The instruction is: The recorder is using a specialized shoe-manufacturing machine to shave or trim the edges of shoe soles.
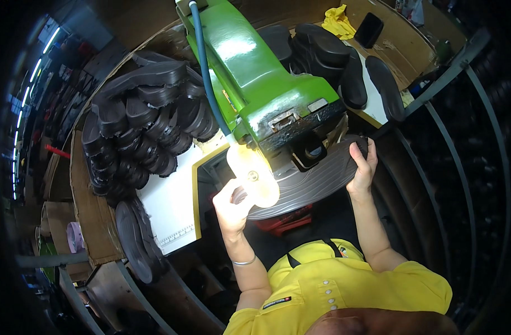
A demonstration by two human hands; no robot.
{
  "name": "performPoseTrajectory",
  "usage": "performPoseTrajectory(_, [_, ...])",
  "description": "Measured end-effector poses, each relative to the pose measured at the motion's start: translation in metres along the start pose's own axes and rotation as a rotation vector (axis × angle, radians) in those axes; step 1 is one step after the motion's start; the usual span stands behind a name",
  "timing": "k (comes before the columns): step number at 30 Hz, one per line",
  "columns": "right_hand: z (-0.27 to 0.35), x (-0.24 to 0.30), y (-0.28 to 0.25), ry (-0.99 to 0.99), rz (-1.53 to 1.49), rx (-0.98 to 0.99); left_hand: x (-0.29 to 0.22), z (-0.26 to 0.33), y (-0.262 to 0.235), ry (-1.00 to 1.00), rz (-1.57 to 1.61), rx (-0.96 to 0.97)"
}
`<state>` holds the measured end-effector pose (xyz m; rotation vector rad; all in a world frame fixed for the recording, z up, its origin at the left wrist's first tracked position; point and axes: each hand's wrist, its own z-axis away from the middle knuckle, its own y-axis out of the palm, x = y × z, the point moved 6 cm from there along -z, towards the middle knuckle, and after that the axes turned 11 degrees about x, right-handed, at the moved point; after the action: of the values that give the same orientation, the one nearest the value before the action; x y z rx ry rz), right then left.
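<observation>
A dark grey shoe sole with fine curved ridges is held level under the head of a green machine. My left hand is closed on the sole's left end, and a bright lamp hides some of its fingertips. At the other end my right hand grips the sole, thumb on the near side and fingers round the edge. The sole's far edge passes beneath the machine's black lower part, so contact there cannot be made out.
Rough-edged dark soles are heaped to the left on a white tabletop, inside a cardboard wall. More soles lie at the back right, near a yellow cloth and a dark flat tray-like object. Metal rails flank the right.
</observation>
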<state>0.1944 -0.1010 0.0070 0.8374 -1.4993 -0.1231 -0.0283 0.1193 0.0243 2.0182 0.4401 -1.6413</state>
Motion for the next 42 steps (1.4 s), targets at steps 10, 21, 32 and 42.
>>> performPoseTrajectory(10, [0.027,-0.03,-0.005,0.024,-0.014,0.019,0.004,0.019,-0.027,-0.055,-0.288,-0.025])
performPoseTrajectory(21, [-0.016,-0.003,0.0,-0.011,0.008,0.085,0.007,0.003,0.005,0.051,-0.302,-0.04])
performPoseTrajectory(32, [0.004,-0.037,0.019,0.094,-0.08,0.058,-0.007,0.027,-0.023,0.043,-0.466,-0.089])
performPoseTrajectory(42, [0.015,-0.04,0.026,-0.001,-0.028,0.21,-0.034,0.009,0.058,0.129,-0.963,0.087])
